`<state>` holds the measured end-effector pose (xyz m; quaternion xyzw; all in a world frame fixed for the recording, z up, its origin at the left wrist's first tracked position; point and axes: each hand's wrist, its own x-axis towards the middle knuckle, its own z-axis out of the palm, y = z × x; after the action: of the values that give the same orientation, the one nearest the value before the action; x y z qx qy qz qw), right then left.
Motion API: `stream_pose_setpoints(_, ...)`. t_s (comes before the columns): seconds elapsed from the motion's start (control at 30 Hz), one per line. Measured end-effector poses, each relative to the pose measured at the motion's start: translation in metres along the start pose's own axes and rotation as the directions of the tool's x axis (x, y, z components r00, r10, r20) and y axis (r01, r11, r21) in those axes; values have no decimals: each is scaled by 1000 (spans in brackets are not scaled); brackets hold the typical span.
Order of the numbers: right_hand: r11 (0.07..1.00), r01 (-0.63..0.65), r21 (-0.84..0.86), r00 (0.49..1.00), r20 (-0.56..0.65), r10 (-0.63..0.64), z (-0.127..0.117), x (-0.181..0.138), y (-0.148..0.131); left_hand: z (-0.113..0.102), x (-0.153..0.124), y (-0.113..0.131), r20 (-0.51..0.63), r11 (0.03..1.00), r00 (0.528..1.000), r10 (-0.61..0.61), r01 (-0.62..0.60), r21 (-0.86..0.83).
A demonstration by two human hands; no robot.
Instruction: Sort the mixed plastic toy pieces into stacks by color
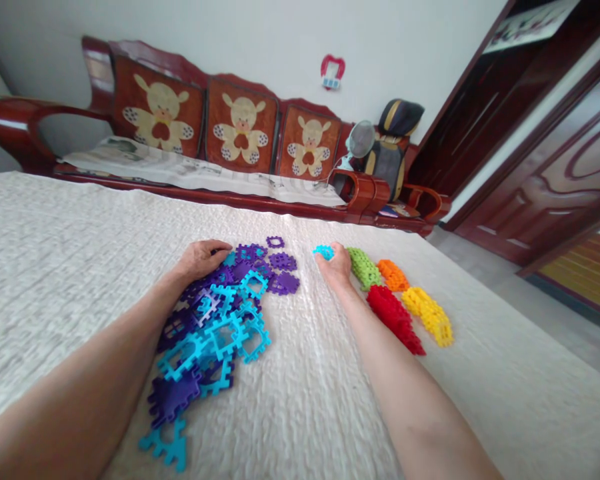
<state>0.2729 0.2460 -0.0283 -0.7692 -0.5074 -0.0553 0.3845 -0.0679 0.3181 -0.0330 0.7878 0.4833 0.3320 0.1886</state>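
Note:
A mixed pile of blue and purple interlocking plastic pieces lies on the cloth-covered surface, between my forearms. At its far left edge is my left hand, fingers curled together against the pieces; what they grip, if anything, is hidden. My right hand is closed on a blue interlocking piece, to the right of the pile. Just past that hand lies a row of green pieces pressed together. Several loose purple pieces sit along the pile's right side.
Farther right are sorted rows of red pieces, orange pieces and yellow pieces. The pale textured cloth covers the whole surface. Beyond its far edge stand a wooden sofa and a small fan.

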Motion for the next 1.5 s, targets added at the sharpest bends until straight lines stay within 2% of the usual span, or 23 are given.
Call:
stream_pose_setpoints(0.2, 998, 28, -62, 1000, -9, -29, 15, 9, 8, 1, 1, -1, -1, 1000, 1000, 4, -4, -22)
stream_pose_setpoints(0.37, 997, 52, -54, 998, -37, -54, 16, 9, 10, 0, 1, -1, -7, 998, 1000, 17, -17, -52)
stream_pose_setpoints(0.43, 992, 125, -23, 989, -82, -126, 14, 7, 4, -1, 0, 0, 0, 996, 1000, 14, -14, -90)
stream_pose_setpoints(0.5, 966, 254, 46, 964, -93, -249, 13, 1, -7, -1, -1, 2, 11, 991, 1000, 7, -6, -131)
stream_pose_setpoints(0.6, 865, 446, 230, 888, 2, -459, 9, -13, -32, -2, -1, 6, 34, 986, 999, 12, -6, -168)
stream_pose_setpoints(0.73, 669, 580, 465, 707, 120, -697, 1, -38, -68, 0, 0, 10, 70, 988, 997, 44, -34, -148)
stream_pose_setpoints(0.8, 601, 618, 508, 624, 148, -767, -4, -51, -81, 2, 1, 10, 77, 990, 995, 64, -54, -127)
stream_pose_setpoints(0.87, 606, 645, 465, 593, 195, -781, -7, -60, -90, 4, 1, 8, 75, 990, 994, 77, -68, -122)
stream_pose_setpoints(0.97, 670, 666, 329, 610, 277, -743, -6, -69, -96, 6, 1, 6, 62, 989, 995, 77, -68, -133)
stream_pose_setpoints(1.07, 702, 660, 267, 628, 318, -710, -2, -72, -97, 6, 1, 5, 58, 988, 996, 73, -64, -142)
stream_pose_setpoints(1.2, 710, 600, 368, 653, 287, -701, 3, -69, -97, 6, 2, 4, 52, 984, 995, 87, -77, -162)
stream_pose_setpoints(1.3, 718, 446, 534, 730, 247, -637, 3, -55, -91, 7, 2, 1, 55, 980, 995, 83, -71, -187)
stream_pose_setpoints(1.4, 752, 361, 551, 801, 230, -553, -2, -32, -75, 9, 3, -2, 58, 971, 997, 44, -29, -237)
stream_pose_setpoints(1.43, 771, 376, 514, 805, 232, -547, -5, -24, -68, 9, 3, -2, 56, 964, 998, 17, -2, -267)
stream_pose_setpoints(1.5, 806, 433, 404, 773, 294, -562, -11, -11, -55, 9, 3, 3, 57, 935, 996, -63, 79, -345)
